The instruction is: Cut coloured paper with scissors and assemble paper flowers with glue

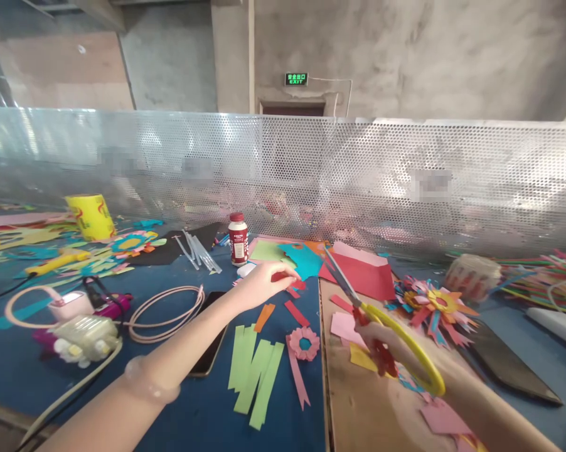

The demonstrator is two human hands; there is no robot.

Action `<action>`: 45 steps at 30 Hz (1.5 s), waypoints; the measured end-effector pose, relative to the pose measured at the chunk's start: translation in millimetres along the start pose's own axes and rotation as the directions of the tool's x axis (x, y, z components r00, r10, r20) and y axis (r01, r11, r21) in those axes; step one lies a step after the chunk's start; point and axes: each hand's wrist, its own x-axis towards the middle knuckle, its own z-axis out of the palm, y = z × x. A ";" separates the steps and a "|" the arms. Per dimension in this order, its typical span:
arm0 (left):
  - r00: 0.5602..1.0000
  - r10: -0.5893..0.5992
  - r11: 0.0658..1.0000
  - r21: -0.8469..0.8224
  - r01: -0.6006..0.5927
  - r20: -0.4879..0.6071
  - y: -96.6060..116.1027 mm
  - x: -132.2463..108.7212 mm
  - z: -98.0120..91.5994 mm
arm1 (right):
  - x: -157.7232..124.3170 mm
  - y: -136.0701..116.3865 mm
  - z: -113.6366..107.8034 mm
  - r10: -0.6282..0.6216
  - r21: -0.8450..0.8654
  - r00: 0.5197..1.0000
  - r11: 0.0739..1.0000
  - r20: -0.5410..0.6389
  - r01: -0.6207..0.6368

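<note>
My left hand (264, 284) reaches forward over the blue table top and pinches a small red paper strip (283, 277) near the teal paper sheet (306, 260). My right hand (381, 345) grips the yellow-handled scissors (405, 339), whose blades point up and left toward the red folded paper (365, 275). It rests over a brown board (358, 408). Green paper strips (257, 370) and a small pink paper flower with a tail (304, 344) lie between my arms. More red and orange strips lie close to my left fingers.
A red-capped bottle (238, 238) stands behind my left hand. A phone (212, 342), a coiled pink cable (165, 314) and a glue gun (83, 336) lie at left. A multicoloured paper flower (436, 304), a tape roll (471, 276) and a perforated metal screen (311, 176) lie beyond.
</note>
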 end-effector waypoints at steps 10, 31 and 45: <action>0.979 0.051 0.997 -0.044 -0.061 -0.196 36.8 -20.1 -10.2 | -21.7 -6.0 17.6 -0.036 0.003 0.998 0.999 0.054 0.036; 0.988 0.081 0.983 -0.153 -0.102 -0.133 44.1 -26.3 6.6 | -26.0 -4.8 16.1 -0.130 -0.203 0.988 0.969 0.080 0.144; 0.988 0.080 0.982 -0.158 -0.100 -0.131 45.5 -27.0 7.3 | -27.8 -2.9 14.0 -0.128 -0.182 0.988 0.973 0.088 0.143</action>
